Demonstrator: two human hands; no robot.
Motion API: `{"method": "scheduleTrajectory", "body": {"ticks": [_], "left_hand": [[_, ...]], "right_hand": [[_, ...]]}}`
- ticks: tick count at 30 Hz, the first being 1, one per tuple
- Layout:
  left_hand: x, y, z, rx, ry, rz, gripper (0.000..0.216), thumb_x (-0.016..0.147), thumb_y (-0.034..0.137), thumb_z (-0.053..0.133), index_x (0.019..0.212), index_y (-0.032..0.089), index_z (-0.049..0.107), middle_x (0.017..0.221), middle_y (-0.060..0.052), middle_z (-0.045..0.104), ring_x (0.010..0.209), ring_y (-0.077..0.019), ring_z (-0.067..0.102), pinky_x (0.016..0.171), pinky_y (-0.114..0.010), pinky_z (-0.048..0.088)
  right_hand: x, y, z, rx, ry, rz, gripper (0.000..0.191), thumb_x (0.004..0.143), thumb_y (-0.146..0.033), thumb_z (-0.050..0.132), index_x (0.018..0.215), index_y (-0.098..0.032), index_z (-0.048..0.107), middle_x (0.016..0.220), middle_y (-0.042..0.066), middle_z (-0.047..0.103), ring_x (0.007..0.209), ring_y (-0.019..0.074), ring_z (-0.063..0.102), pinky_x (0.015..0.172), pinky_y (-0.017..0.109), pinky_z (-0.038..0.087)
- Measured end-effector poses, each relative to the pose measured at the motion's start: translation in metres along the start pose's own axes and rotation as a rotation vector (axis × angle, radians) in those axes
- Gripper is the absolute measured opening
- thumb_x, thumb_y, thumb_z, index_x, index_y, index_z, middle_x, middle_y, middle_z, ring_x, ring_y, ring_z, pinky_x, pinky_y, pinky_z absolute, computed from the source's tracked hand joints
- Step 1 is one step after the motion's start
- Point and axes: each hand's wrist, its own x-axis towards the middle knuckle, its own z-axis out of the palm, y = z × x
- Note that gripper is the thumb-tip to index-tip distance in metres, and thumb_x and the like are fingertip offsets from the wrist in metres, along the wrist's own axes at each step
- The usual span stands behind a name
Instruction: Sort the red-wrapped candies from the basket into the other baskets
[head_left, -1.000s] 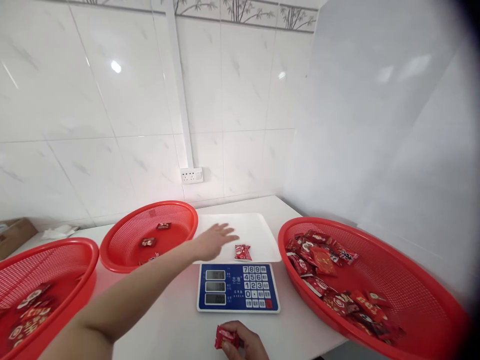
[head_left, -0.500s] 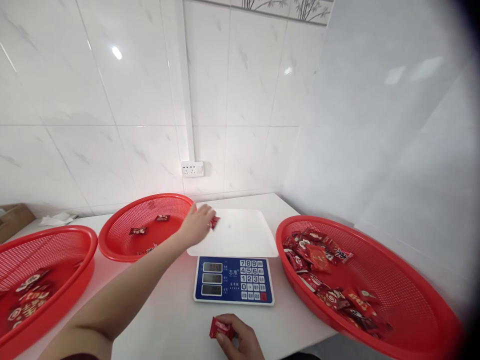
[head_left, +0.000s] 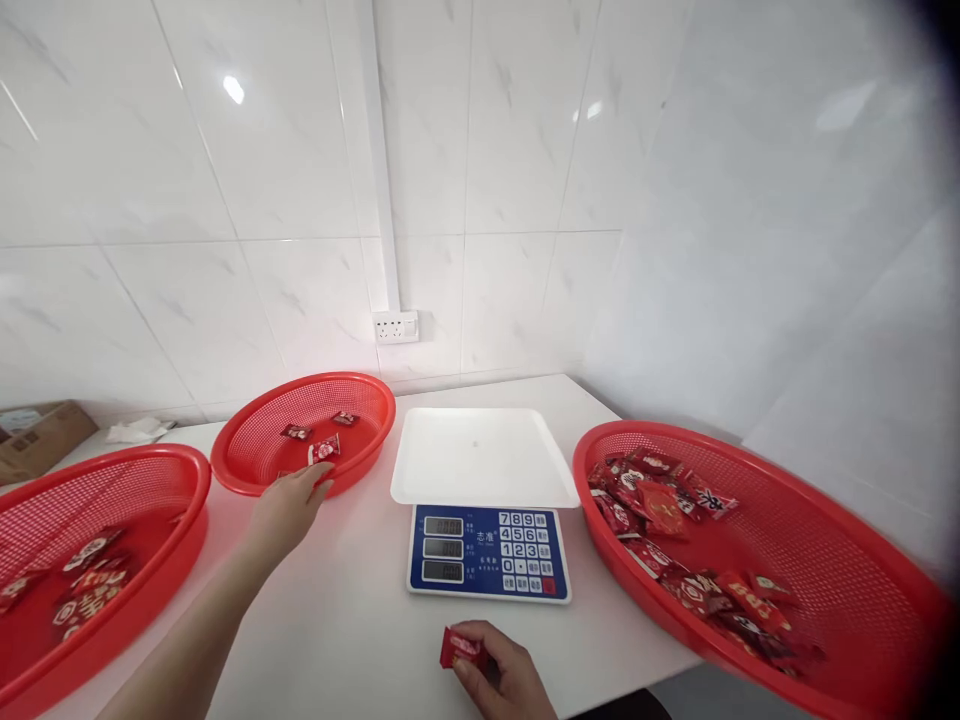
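Note:
My left hand (head_left: 289, 505) is at the front rim of the middle red basket (head_left: 255, 480), fingers stretched forward and apart, holding nothing that I can see. Just beyond its fingertips a small red-and-white wrapped packet (head_left: 324, 449) lies in that basket. Two more packets rest farther back, and another is partly hidden by the rim. My right hand (head_left: 506, 675) pinches a small red wrapped packet (head_left: 459, 648) between thumb and fingers, over the table in front of the scale. The digital scale (head_left: 487, 552) has a bare white pan (head_left: 484, 458); its displays appear to read zeros.
A large red basket (head_left: 862, 520) with many wrapped packets stands at the right. Another red basket (head_left: 157, 560) with several packets is at the left. A cardboard box (head_left: 52, 440) and white tissue (head_left: 139, 430) lie behind it. A wall socket (head_left: 396, 327) is above the table.
My left hand has moved from the scale pan left to the middle basket and let go of its packet, which now lies inside. The right hand still holds its packet. The view has shifted slightly.

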Motion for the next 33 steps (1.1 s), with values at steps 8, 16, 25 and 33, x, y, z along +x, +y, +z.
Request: {"method": "scheduleTrajectory", "body": {"ticks": [8,16,25,33], "left_hand": [[-0.030,0.023,0.048,-0.287,0.602,0.179,0.037,0.086,0.032,0.044,0.120,0.020,0.048,0.137,-0.013,0.038,0.126,-0.0292,0.035,0.100,-0.047,0.033],[-0.051,0.047,0.094,-0.555,0.499,0.333,0.029,0.084,0.030,0.047,0.111,0.020,0.052,0.117,-0.012,0.051,0.112,-0.0262,0.049,0.092,-0.042,0.043],[-0.024,0.022,0.122,-0.952,-0.078,-0.158,0.057,0.069,0.054,0.054,0.116,0.023,0.050,0.113,-0.007,0.056,0.094,-0.0252,0.059,0.080,-0.039,0.050],[-0.008,0.003,0.159,-1.001,-0.161,-0.280,0.056,0.065,0.052,0.059,0.110,0.020,0.057,0.097,-0.005,0.063,0.085,-0.0239,0.062,0.081,-0.038,0.049]], "right_hand": [[0.027,-0.032,-0.033,-0.297,0.272,-0.268,0.025,0.085,-0.029,0.050,0.107,-0.026,0.062,0.099,0.007,0.065,0.094,0.0214,0.060,0.082,0.033,0.049],[0.095,-0.069,-0.073,-0.624,0.329,-0.230,0.042,0.084,-0.023,0.047,0.126,-0.024,0.050,0.133,0.009,0.044,0.123,0.0249,0.040,0.101,0.045,0.035],[0.090,-0.093,-0.169,-0.923,0.369,0.099,0.048,0.087,-0.028,0.044,0.133,-0.020,0.038,0.142,0.008,0.031,0.133,0.0202,0.022,0.108,0.039,0.020],[0.063,-0.060,-0.226,-0.993,-0.064,0.667,0.080,0.066,-0.030,0.065,0.138,-0.022,0.032,0.142,0.014,0.032,0.114,0.0342,0.049,0.087,0.043,0.044]]}}
